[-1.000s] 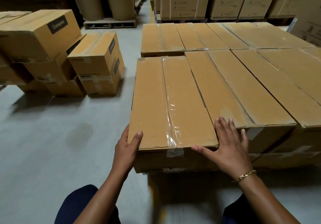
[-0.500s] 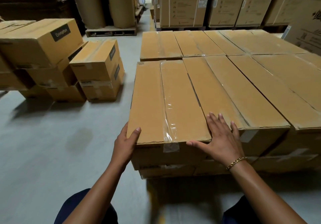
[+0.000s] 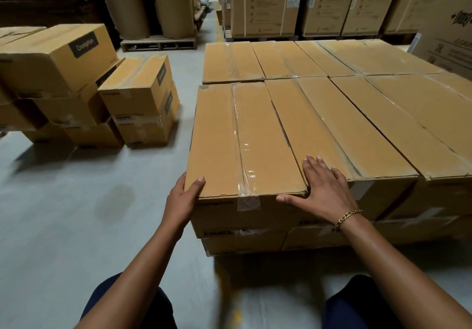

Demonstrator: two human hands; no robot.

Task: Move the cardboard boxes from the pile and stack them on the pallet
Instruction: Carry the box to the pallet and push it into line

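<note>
The long box (image 3: pixel 242 137) lies ahead at 12 o'clock on the stack's top layer, tight against its neighbour (image 3: pixel 332 124) at 1 o'clock. The pile (image 3: pixel 63 73) waits at 10 o'clock. The left hand (image 3: pixel 182 201) clasps the box's 7 o'clock corner, thumb on top, fingers hidden down the side. The right hand (image 3: pixel 324 190) lies flat and spread over the 5 o'clock corner, gripping nothing. The likely risk is that a shove from that one clasped corner skews the box toward 9 o'clock, past the stack's edge.

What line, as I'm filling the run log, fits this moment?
left hand: grips front box near-left corner | right hand: flat on its near-right corner
</note>
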